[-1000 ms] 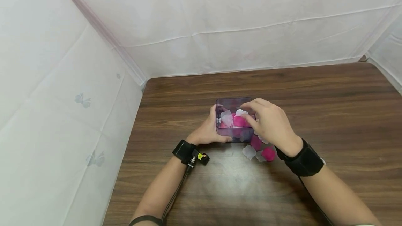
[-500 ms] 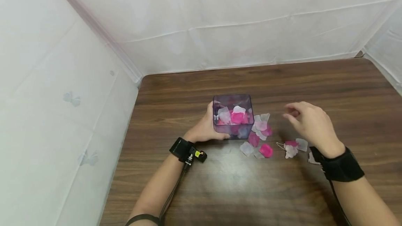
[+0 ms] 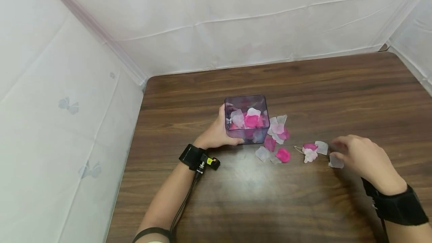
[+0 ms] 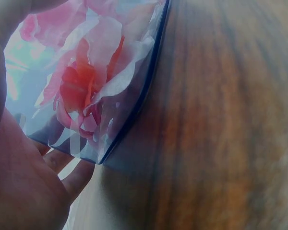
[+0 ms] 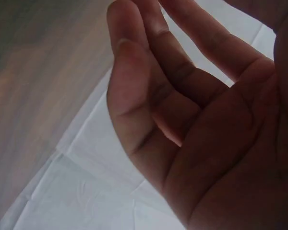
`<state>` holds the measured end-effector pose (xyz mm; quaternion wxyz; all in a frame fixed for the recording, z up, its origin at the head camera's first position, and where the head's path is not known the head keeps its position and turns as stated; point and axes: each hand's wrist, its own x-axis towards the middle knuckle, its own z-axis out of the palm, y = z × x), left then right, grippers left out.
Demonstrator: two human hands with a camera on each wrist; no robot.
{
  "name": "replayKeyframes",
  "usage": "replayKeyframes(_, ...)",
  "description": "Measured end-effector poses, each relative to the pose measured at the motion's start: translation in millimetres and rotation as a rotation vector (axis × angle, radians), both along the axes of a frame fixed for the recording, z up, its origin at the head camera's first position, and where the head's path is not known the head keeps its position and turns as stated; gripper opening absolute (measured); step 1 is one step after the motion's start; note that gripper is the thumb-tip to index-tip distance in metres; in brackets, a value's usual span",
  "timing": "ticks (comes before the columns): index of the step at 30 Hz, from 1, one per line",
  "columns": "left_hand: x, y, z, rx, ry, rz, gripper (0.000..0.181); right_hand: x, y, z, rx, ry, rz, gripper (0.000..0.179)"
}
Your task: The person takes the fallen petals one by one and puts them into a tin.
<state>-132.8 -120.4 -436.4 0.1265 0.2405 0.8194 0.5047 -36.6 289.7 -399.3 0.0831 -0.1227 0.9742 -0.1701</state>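
My left hand (image 3: 216,130) grips a see-through purple square box (image 3: 248,135) by its left side, thumb along the near wall. White, pale pink and hot pink petals (image 3: 251,120) lie inside it; the left wrist view shows petals (image 4: 81,86) through the clear wall. Off to the right, my right hand (image 3: 368,158) hovers over the table beside a whitish petal (image 3: 336,161). In the right wrist view the loosely bent fingers of that hand (image 5: 206,115) hold nothing visible; thumb tip and index finger overlap there.
Several loose petals (image 3: 282,155) lie against and near the box's right side. Further right sits a small cluster with a pink-white petal (image 3: 310,155), a thin loop (image 3: 298,148) and a whitish petal (image 3: 321,147). White sheeting (image 3: 219,44) borders the wooden table (image 3: 236,198).
My right hand has left the box, empty-looking, and moved right and toward me to the far-right petal. A white petal stays on top inside the box. My left hand keeps its grip.
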Motion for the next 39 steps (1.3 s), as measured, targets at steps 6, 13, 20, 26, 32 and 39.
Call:
replayKeyframes(6, -0.2, -0.6, 0.0, 0.016, 0.017, -0.007, 0.118, 9.1, 4, -11.8, -0.014, -0.113, -0.004, 0.019)
replayKeyframes(13, -1.9, -2.8, 0.2, 0.012, 0.001, -0.003, 0.116, 7.9, 3, -14.1, -0.051, -0.061, -0.003, 0.012)
replayKeyframes(20, -2.3, -2.3, 0.1, 0.02, -0.003, -0.013, 0.118, 0.8, 10, 7.9, -0.079, 0.072, -0.104, 0.017)
replayKeyframes(26, 0.0, 0.0, -2.0, 0.031, -0.001, -0.015, 0.118, -9.8, -8, 35.1, -0.149, 0.3, -0.104, 0.02)
replayKeyframes(32, 0.2, 1.8, -5.0, 0.054, 0.008, -0.03, 0.115, -27.5, -52, 57.1, -0.273, 0.436, -0.034, 0.024)
replayKeyframes(39, 1.7, 2.1, -5.2, 0.046, -0.006, -0.019, 0.116, -50.7, -116, 65.6, -0.388, 0.507, 0.102, 0.023)
